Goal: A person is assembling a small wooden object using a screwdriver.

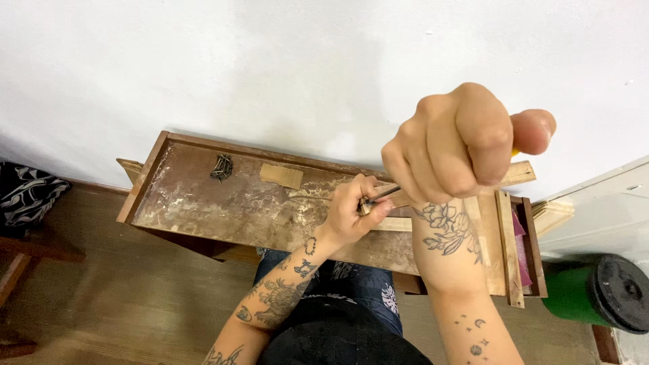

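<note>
My right hand [460, 138] is raised in a fist close to the camera, closed around a tool whose yellow handle tip barely shows; the rest of the tool is hidden. My left hand [355, 206] rests on the worn wooden bench [203, 203], pinching a small thin metal piece against a light wooden strip [520, 172] that lies across the bench. A pile of small dark nails [222, 167] sits at the bench's back left. A small flat wood piece [281, 176] lies near it.
Several wooden slats [507, 243] and a pink sheet [519, 230] lie at the bench's right end. A green cylinder with a black lid [608, 292] stands at the right. White wall behind, wooden floor [135, 297] below, patterned fabric [27, 192] at left.
</note>
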